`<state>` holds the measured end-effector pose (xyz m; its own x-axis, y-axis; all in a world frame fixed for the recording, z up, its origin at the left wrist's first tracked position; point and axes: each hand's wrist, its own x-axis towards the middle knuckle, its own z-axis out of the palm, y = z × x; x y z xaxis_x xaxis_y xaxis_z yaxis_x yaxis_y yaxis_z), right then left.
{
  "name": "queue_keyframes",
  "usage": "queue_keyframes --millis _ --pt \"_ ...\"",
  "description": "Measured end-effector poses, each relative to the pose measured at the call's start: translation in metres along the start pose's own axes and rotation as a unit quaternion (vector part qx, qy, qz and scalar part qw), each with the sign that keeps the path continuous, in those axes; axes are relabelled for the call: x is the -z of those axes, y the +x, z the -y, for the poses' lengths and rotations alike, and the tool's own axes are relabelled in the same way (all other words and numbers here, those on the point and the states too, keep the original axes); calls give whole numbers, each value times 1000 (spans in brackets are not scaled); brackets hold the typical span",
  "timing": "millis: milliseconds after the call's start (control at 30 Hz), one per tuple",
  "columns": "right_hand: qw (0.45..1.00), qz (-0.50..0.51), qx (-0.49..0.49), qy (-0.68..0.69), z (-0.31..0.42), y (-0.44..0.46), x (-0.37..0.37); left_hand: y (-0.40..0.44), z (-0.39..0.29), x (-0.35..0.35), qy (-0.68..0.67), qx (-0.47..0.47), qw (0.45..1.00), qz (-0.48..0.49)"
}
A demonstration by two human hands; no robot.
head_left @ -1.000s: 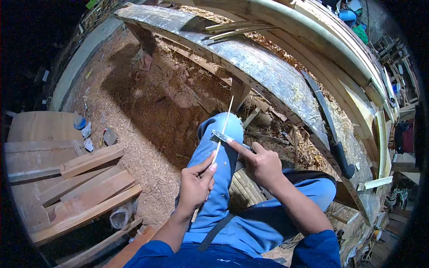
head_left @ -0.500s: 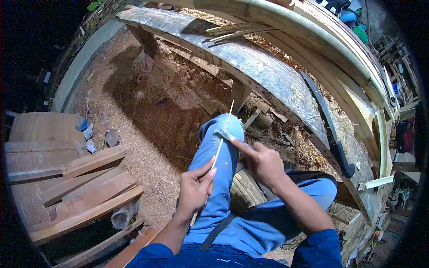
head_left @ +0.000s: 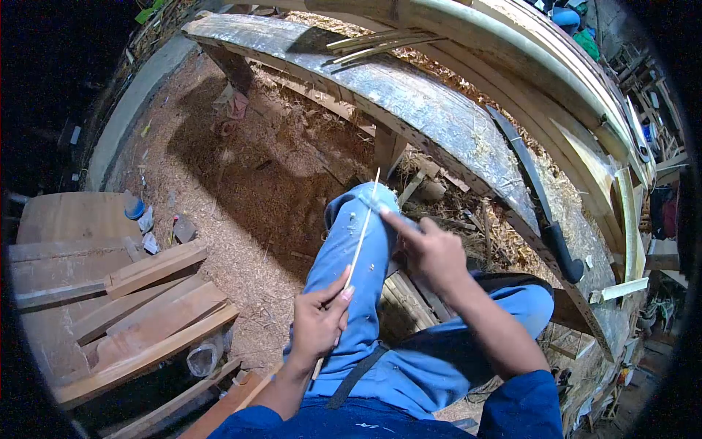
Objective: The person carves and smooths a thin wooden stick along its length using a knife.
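A thin pale bamboo strip [head_left: 362, 238] runs up along the thigh of my blue trousers [head_left: 340, 252], its far tip sticking out past the knee. My left hand [head_left: 319, 322] pinches the strip low down, and its lower end pokes out below the palm. My right hand [head_left: 436, 256] is closed round a small knife [head_left: 374, 204], index finger stretched along the blade. That blade lies across the strip near the knee and is slightly blurred; the handle is mostly hidden in the hand. Small shavings cling to the trousers.
A long wooden bench [head_left: 409, 95] arcs across ahead, with several thin strips [head_left: 380, 45] and a black-handled machete [head_left: 530, 179] on it. Bamboo poles [head_left: 512, 58] lie behind it. Planks [head_left: 157, 322] are stacked at left, and sawdust [head_left: 234, 256] covers the ground.
The knife has slid up along the strip, away from my left hand and closer to the strip's tip. My left hand keeps its hold. The view has shifted slightly.
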<state>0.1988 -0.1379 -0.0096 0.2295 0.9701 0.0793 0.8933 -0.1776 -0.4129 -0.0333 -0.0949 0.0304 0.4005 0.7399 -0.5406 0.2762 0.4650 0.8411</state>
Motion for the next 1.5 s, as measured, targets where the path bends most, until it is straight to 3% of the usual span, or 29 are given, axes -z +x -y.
queue_keyframes --millis 400,867,1067,1500 --pt "998 44 33 39 13 -12 4 32 -16 -4 4 -10 1000 11" --pt "998 30 -34 52 -10 13 -3 -6 -10 1 -1 27 999 18" --pt "996 51 40 59 17 -16 2 27 -16 -5 -9 -14 1000 3" --pt "999 18 -27 33 -11 10 -1 -10 1 3 12 -5 1000 21"
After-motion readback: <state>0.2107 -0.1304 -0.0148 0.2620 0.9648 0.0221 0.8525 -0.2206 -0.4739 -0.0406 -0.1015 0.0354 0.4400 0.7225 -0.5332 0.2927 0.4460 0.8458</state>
